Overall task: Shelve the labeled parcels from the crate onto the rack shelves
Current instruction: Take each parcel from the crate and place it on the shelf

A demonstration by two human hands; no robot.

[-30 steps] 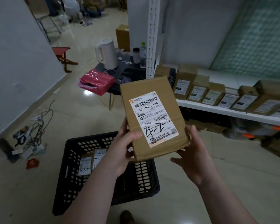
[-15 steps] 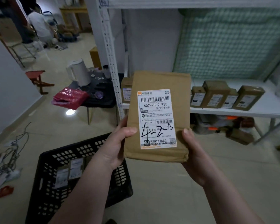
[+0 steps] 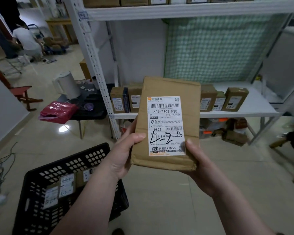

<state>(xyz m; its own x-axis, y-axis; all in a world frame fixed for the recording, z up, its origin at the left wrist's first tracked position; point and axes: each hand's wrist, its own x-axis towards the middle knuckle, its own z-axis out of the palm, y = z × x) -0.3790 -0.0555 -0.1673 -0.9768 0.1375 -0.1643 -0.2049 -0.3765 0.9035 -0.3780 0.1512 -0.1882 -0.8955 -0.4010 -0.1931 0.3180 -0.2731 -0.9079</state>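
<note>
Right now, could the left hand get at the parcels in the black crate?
Probably not yet: the left hand grips the held parcel with the right hand. Freed, it looks clear; the crate sits open below.

A brown paper-wrapped parcel was held upright between the left hand and the right hand, before the white metal rack. Small brown cardboard boxes were ranged on its white middle shelf, behind the parcel. The black perforated plastic crate, with labelled parcels in it, was set on the floor at lower left.
</note>
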